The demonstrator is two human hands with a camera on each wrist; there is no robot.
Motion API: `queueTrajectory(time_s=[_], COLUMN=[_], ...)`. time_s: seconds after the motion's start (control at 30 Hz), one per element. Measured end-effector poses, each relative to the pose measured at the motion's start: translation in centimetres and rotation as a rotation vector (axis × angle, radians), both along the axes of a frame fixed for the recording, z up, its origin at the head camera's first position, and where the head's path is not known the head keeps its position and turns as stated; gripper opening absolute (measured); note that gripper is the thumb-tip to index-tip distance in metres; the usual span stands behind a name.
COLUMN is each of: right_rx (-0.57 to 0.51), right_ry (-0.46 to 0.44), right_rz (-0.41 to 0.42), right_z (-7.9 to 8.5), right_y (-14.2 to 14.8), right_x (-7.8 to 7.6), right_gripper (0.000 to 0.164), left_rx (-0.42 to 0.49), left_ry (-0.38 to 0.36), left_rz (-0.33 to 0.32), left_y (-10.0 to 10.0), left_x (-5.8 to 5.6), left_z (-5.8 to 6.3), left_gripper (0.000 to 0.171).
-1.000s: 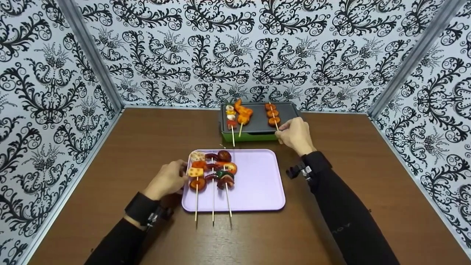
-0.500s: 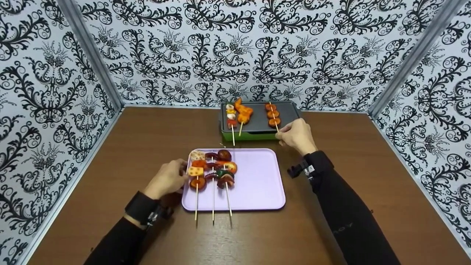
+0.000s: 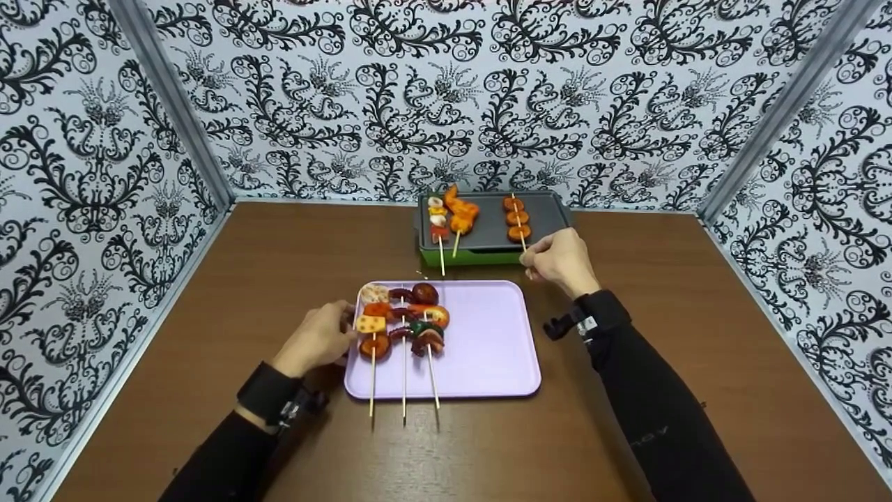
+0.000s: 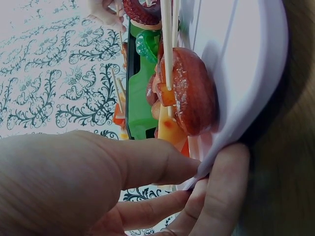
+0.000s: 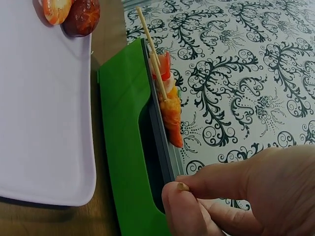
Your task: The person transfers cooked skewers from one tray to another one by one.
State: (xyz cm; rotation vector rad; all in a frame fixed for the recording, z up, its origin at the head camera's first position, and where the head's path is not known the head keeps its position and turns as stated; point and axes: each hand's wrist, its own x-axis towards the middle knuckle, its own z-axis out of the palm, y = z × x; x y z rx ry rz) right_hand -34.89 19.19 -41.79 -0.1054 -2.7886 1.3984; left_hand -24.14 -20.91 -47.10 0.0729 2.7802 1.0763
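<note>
1. Three patterned walls (image 3: 446, 104), white with black scrolls, close off the left, far and right sides
2. One brown table (image 3: 209, 279) spreads between them, near to far
3. Two dark sleeves: the right sleeve (image 3: 662, 404) runs from the near right, stretched well forward; the left sleeve (image 3: 216, 460) comes from the near left, reaching less far
4. One lilac tray (image 3: 488, 341) lies on the table, between the sleeves
5. One green grill (image 3: 481, 258) with a dark plate (image 3: 490, 223) stands beyond the tray, by the far wall
6. Three tray skewers (image 3: 371, 324) lie side by side on the tray's left part, stick ends jutting past the near edge
7. Right hand (image 3: 561, 259): angled to the far left, back uppermost, thumb and forefinger pinching the stick of the three-round skewer (image 3: 517, 218) near its end
8. Left hand (image 3: 320, 338): at the tray's left edge, thumb above the rim and fingers curled under it, gripping the tray
9. Two more skewers, the mixed skewer (image 3: 437, 220) and the orange wing skewer (image 3: 462, 211), lie on the grill's left part
10. Three-round skewer: its brown rounds at the plate's right part; whether they touch it, I cannot tell
</note>
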Motion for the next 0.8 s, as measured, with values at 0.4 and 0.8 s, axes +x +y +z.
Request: queueTrajectory(time_s=[0.4, 0.8], right_rx=[-0.137, -0.15], right_ry=[0.012, 0.044], right_rz=[0.017, 0.032], right_z=[-0.9, -1.3], right_y=[-0.4, -0.6], right_x=[0.1, 0.4], right_gripper=[0.013, 0.01], left_rx=[0.019, 0.041], left_ry=[-0.019, 0.016], left_rz=[0.011, -0.005], left_y=[0.1, 0.0], left_x=[0.1, 0.0], left_z=[0.0, -0.3], left_gripper=[0.044, 0.046])
